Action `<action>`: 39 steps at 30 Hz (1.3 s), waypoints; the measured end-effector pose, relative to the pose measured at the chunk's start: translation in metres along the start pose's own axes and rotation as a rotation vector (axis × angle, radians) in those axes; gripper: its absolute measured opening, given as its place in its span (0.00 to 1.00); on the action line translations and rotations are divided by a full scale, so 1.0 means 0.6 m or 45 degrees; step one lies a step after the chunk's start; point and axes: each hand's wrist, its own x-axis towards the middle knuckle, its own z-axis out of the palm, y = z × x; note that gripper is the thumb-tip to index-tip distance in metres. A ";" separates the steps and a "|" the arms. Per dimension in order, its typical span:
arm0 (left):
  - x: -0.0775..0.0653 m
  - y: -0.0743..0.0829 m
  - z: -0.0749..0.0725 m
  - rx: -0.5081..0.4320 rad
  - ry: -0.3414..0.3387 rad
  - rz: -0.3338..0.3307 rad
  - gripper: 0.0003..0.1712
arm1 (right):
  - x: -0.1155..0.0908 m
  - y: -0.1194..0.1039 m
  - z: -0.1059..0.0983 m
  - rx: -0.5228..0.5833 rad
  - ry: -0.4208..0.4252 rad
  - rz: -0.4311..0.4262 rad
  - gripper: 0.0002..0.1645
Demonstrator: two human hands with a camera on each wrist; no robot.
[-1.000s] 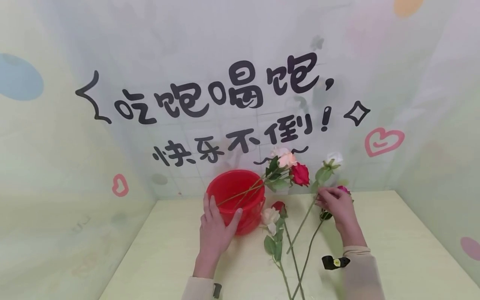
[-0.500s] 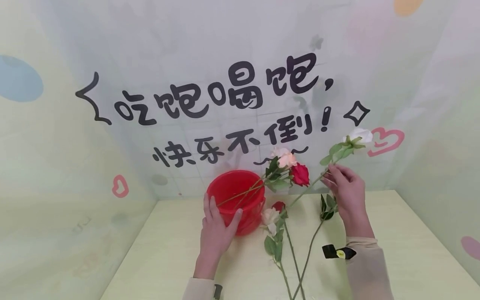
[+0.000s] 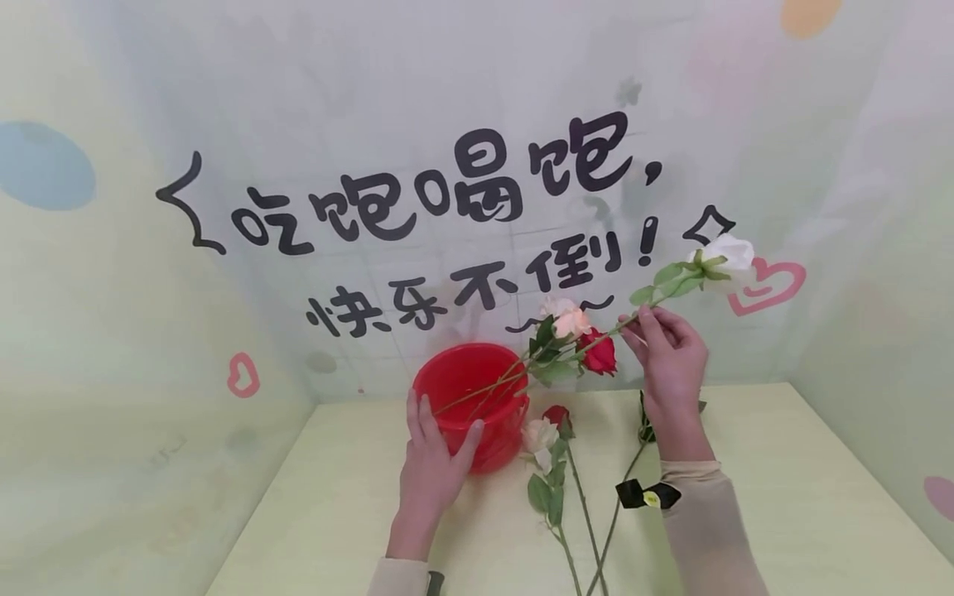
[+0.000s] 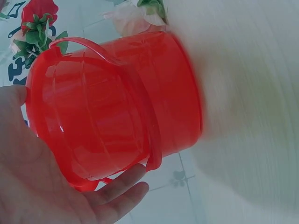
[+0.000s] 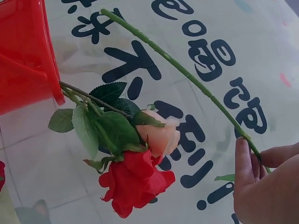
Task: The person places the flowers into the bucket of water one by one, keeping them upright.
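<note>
My left hand rests against the near left side of a red plastic bucket, fingers spread at the rim and thumb in front. In the left wrist view, the bucket's handle hangs against its side. My right hand pinches the stem of a white rose between thumb and fingers, below its leaves. The bloom points up and right; the green stem slants down-left toward the bucket, its cut end free. A red rose and pale pink blooms lean out of the bucket's right side.
A cream rose and a small red rose lie on the table right of the bucket. Another stem with dark leaves lies beneath my right forearm. A printed wall sheet rises behind.
My right hand has lifted the white rose up from the right, then moved it left so its stem passes the red rose. My left hand stays on the bucket.
</note>
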 end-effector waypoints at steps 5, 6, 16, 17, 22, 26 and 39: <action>-0.001 -0.001 -0.001 0.005 0.004 0.004 0.69 | 0.000 0.011 0.018 -0.018 -0.017 -0.047 0.10; -0.001 -0.001 -0.001 0.005 0.002 0.005 0.69 | 0.001 0.014 0.022 -0.017 -0.016 -0.053 0.10; -0.003 -0.002 -0.001 -0.009 0.004 -0.012 0.70 | -0.003 0.065 0.060 -0.209 -0.060 -0.157 0.10; -0.003 -0.002 -0.001 -0.012 0.006 -0.013 0.70 | -0.004 0.071 0.064 -0.226 -0.069 -0.158 0.10; -0.001 -0.002 0.001 -0.027 0.015 -0.006 0.70 | -0.011 0.100 0.080 -0.270 -0.129 -0.175 0.12; -0.001 -0.003 0.003 -0.026 0.014 0.002 0.70 | -0.020 0.119 0.086 -0.303 -0.165 -0.146 0.12; -0.003 -0.001 0.000 -0.028 0.002 0.011 0.68 | -0.054 0.194 0.081 -0.497 -0.282 -0.053 0.15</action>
